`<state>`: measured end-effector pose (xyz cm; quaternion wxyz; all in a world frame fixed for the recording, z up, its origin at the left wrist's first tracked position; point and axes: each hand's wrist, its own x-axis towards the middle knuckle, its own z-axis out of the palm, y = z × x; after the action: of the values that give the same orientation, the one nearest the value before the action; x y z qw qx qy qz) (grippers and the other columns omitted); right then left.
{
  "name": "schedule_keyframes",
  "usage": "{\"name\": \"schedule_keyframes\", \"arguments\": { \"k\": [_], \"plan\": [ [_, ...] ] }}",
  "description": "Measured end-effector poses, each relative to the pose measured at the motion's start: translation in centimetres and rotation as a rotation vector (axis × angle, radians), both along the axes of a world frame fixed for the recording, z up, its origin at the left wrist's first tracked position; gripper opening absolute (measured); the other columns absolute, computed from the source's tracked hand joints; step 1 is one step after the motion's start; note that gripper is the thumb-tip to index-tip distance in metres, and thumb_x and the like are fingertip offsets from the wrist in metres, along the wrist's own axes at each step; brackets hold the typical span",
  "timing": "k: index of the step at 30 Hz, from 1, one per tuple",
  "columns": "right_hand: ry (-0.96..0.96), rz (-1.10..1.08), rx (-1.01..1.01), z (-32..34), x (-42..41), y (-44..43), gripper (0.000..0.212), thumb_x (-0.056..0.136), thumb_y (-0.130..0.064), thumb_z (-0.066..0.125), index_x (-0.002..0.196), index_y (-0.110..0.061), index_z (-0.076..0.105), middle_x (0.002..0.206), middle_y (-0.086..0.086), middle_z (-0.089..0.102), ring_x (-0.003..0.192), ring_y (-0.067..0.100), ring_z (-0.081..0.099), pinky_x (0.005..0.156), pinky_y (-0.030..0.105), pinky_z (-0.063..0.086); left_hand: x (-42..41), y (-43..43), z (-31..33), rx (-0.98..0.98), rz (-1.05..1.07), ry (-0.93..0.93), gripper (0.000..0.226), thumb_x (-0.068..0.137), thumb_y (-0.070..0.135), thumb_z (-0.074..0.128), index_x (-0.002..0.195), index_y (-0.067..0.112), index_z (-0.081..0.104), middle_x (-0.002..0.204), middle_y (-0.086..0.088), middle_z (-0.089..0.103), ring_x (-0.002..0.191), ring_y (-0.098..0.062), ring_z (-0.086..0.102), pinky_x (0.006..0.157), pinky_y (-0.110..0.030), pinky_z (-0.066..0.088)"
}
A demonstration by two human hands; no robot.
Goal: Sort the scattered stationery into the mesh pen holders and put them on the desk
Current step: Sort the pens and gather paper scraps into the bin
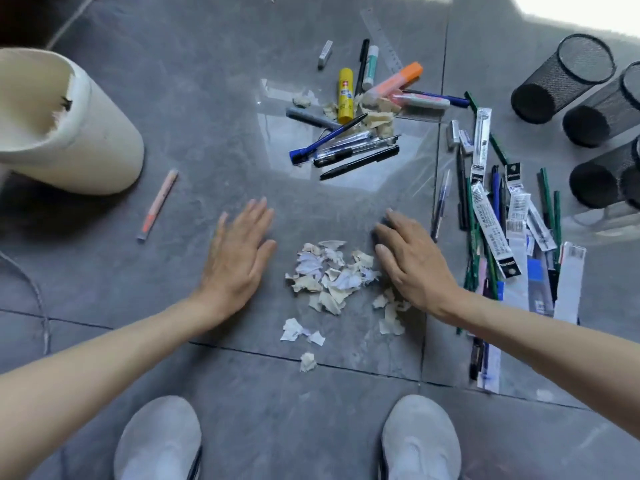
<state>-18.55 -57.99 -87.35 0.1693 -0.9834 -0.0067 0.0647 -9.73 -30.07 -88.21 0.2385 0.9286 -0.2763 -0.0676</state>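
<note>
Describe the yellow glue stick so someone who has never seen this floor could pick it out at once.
Start at the cream bin on the left and look right, across the grey floor, to the upper pile of pens above the two hands. The glue stick stands at that pile's upper left, beside a black pen. It is the only yellow thing there, short and thick with a red label.

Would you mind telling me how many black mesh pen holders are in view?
4, all lying on their sides at the right edge: top, second, third, and one barely visible behind it. More may lie out of frame.
</note>
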Motion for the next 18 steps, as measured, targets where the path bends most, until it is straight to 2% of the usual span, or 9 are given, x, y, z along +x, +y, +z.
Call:
{"name": "schedule_keyframes", "arguments": {
  "k": [2, 3, 4, 7, 10, 12, 14, 16, 18],
  "plan": [
    [0.14, 0.046, 0.131, 0.0, -0.3, 1.7, 0.073, 0.092, -0.056, 0.014, 0.147, -0.011, 0.029, 0.157, 0.006, 0.018, 0.145, 0.016, 0.012, 0.117, 0.026, 0.002, -1.7, 0.2, -0.5, 0.0, 0.407, 0.126, 0.054, 0.098, 0.036, 0.024, 0.147, 0.013, 0.026, 0.156, 0.0, 0.019, 0.145, -0.013, 0.012, 0.115, -0.03, -0.006],
    [0.2, 0.078, 0.19, 0.0, -0.4, 2.6, 0.08, 0.089, -0.064, 0.007, 0.15, -0.014, 0.019, 0.158, 0.001, 0.008, 0.144, 0.008, 0.0, 0.116, 0.022, -0.005, -2.7, -0.5, -0.7, -0.018, 0.5, 0.2, 0.055, 0.098, 0.035, 0.024, 0.148, 0.012, 0.023, 0.157, 0.0, 0.017, 0.145, -0.011, 0.009, 0.116, -0.029, -0.006],
    [0.242, 0.114, 0.242, 0.1, -0.7, 3.5, 0.084, 0.086, -0.069, 0.003, 0.151, -0.017, 0.014, 0.158, -0.002, 0.004, 0.142, 0.003, -0.005, 0.116, 0.02, -0.007, -3.7, -1.6, -0.7, -0.058, 0.494, 0.256, 0.057, 0.096, 0.036, 0.022, 0.148, 0.012, 0.022, 0.157, 0.001, 0.016, 0.145, -0.009, 0.008, 0.115, -0.026, -0.007],
    [0.284, 0.159, 0.419, 0.2, -1.7, 5.5, 0.078, 0.091, -0.065, 0.009, 0.15, -0.015, 0.016, 0.157, -0.003, 0.011, 0.143, 0.002, 0.0, 0.117, 0.018, 0.0, -6.8, -5.7, -0.7, -0.208, 0.155, 0.384, 0.065, 0.092, 0.047, 0.017, 0.148, 0.013, 0.02, 0.156, 0.001, 0.018, 0.139, 0.003, 0.007, 0.112, -0.014, -0.006],
    [0.198, 0.15, 0.465, 0.5, -3.0, 4.7, 0.07, 0.095, -0.058, 0.021, 0.149, -0.014, 0.019, 0.158, -0.001, 0.013, 0.145, 0.005, 0.005, 0.119, 0.023, 0.007, -8.0, -6.7, -0.6, -0.276, -0.015, 0.423, 0.065, 0.092, 0.048, 0.023, 0.148, 0.015, 0.015, 0.156, 0.0, 0.016, 0.14, 0.003, 0.006, 0.113, -0.012, -0.001],
    [0.13, 0.228, 0.368, 0.7, -3.8, 2.5, 0.071, 0.095, -0.053, 0.032, 0.15, -0.012, 0.017, 0.159, 0.002, 0.008, 0.146, 0.01, 0.005, 0.12, 0.03, 0.008, -8.0, -4.8, -0.5, -0.237, -0.174, 0.311, 0.072, 0.092, 0.057, 0.03, 0.149, 0.019, 0.004, 0.156, 0.004, 0.008, 0.143, -0.002, 0.002, 0.115, -0.019, -0.004],
    [0.116, 0.4, 0.188, 0.5, -4.6, -0.2, 0.084, 0.091, -0.059, 0.036, 0.151, -0.008, 0.009, 0.159, 0.008, 0.0, 0.147, 0.016, 0.001, 0.12, 0.037, 0.006, -7.9, -2.1, -0.7, -0.069, -0.46, 0.166, 0.091, 0.085, 0.072, 0.031, 0.15, 0.02, -0.005, 0.157, 0.004, -0.001, 0.145, -0.01, -0.004, 0.117, -0.027, -0.009],
    [0.156, 0.534, -0.007, -0.1, -5.1, -2.5, 0.097, 0.086, -0.069, 0.036, 0.151, -0.005, 0.002, 0.158, 0.013, -0.007, 0.147, 0.021, -0.004, 0.12, 0.038, 0.002, -7.9, 0.0, -1.0, 0.127, -0.687, 0.013, 0.108, 0.075, 0.082, 0.033, 0.15, 0.014, -0.005, 0.158, -0.001, -0.005, 0.146, -0.016, -0.006, 0.117, -0.034, -0.01],
    [0.205, 0.567, -0.141, -0.7, -5.2, -3.5, 0.106, 0.082, -0.076, 0.033, 0.15, -0.004, -0.003, 0.157, 0.017, -0.01, 0.147, 0.024, -0.007, 0.119, 0.038, -0.001, -7.8, 0.6, -1.4, 0.233, -0.758, -0.065, 0.114, 0.072, 0.085, 0.033, 0.15, 0.01, -0.003, 0.158, -0.005, -0.002, 0.146, -0.018, -0.005, 0.117, -0.038, -0.007]
  ]
}}
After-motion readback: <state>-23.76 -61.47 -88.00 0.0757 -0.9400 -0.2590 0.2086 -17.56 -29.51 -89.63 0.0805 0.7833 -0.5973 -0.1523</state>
